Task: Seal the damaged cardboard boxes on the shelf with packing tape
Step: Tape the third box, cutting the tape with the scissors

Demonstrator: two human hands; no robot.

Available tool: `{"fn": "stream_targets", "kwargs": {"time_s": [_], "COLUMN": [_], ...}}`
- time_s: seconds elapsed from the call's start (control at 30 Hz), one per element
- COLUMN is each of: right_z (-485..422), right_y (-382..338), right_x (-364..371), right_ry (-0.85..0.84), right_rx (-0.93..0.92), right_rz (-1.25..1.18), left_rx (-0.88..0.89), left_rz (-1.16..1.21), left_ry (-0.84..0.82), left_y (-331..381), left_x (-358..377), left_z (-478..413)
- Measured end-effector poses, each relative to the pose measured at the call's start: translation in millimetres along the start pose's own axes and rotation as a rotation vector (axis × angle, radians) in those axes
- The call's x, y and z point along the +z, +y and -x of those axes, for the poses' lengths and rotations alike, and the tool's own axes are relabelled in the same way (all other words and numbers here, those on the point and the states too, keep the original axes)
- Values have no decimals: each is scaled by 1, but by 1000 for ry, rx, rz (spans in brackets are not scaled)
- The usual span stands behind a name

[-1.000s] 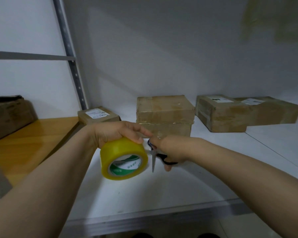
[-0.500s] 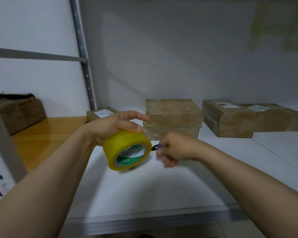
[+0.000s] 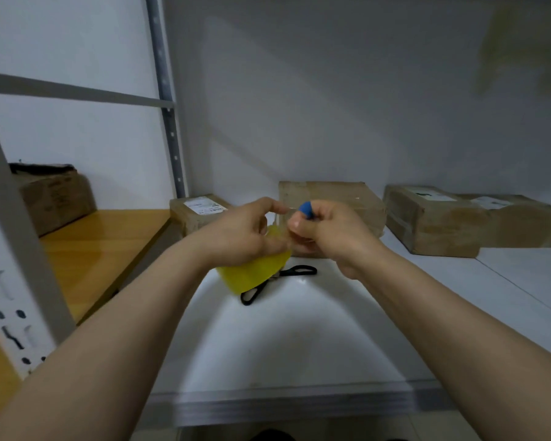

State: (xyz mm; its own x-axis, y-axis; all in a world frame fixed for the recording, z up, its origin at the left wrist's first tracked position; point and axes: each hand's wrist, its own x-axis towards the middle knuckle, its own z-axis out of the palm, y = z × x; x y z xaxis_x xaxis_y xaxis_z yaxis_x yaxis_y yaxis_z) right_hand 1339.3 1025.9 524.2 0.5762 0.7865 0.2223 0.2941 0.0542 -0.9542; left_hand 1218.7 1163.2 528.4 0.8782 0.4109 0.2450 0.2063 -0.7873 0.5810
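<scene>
My left hand (image 3: 239, 233) grips a yellow roll of packing tape (image 3: 255, 272) from above, over the white shelf (image 3: 283, 338). My right hand (image 3: 328, 230) is curled beside it and pinches a small blue tab (image 3: 306, 208). A thin clear strip seems to run from the tab to my left fingertips. Black-handled scissors (image 3: 287, 276) lie on the shelf under the roll, partly hidden by it. Behind my hands stand two stacked cardboard boxes (image 3: 341, 195), with a small labelled box (image 3: 194, 211) to their left.
Two more labelled boxes (image 3: 433, 224) (image 3: 522, 218) sit at the back right. A wooden shelf (image 3: 102, 243) on the left carries a dark-topped carton (image 3: 54, 198). Grey perforated uprights (image 3: 169, 128) (image 3: 10, 249) frame the left side. The shelf's metal front lip (image 3: 283, 405) runs below.
The scissors have left my right hand and now lie on the shelf. My right hand has risen and pinches the blue tab. The roll has turned, its core now facing away.
</scene>
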Motion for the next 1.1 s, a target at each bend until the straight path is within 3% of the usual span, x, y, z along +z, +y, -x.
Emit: {"fn": "stream_targets", "kwargs": {"time_s": [0.1,0.27,0.37,0.47,0.63,0.77,0.83,0.93,1.03,1.1], "right_z": [3,0,-10,-21,-41,-49,-51,-59,-68,-76], "right_y": [-7,-6,3,2,10,29,34,40,44,48], "right_x": [-4,-7,-3,2,-11,-40,-46,-44,-38,-36], "right_ry": [7,10,-37,-22,181,437,478,414,293,247], "right_rx": [-75,94,216,238,217,7,-113,-235,-287,-304], "right_rz": [18,-160,-43,98,352,496,654,891,955,1045], "left_rx": [1,129,247,239,180,31,-81,-243,-406,-460], "left_rz": [-76,-116,-257,-355,-318,-572,-645,-771,-758,-811], "left_ry": [112,270,345,343,441,484,474,418,192,172], "left_y": [4,15,16,11,3,-11,-23,-49,-62,-58], "left_x": [1,9,18,21,17,0,2,19,36,40], "left_z": [5,16,21,17,11,2,-4,-13,-20,-25]}}
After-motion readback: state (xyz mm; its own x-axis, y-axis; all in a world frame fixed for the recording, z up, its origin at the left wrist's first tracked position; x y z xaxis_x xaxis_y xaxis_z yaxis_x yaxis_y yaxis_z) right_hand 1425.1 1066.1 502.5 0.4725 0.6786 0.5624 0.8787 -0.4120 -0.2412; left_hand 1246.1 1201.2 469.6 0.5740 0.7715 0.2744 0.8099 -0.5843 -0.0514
